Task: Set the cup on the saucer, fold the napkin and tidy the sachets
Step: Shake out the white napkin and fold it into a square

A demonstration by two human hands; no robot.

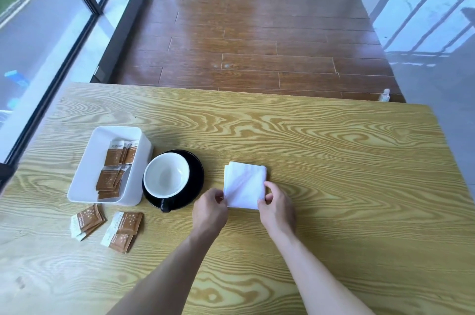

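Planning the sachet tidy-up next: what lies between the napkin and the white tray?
In the head view, the cup on its black saucer stands between the folded napkin and the white tray, close against the tray's right wall. Otherwise bare table.

The right half of the surface (359,160) is bare, and so is its lower middle around the forearms. Left of centre stand the tray (84,175) and, touching it, the cup (165,175) on its saucer (194,173). Loose sachets (108,224) lie at lower left. Both hands (210,208) (276,208) and the napkin (244,186) fill the centre.
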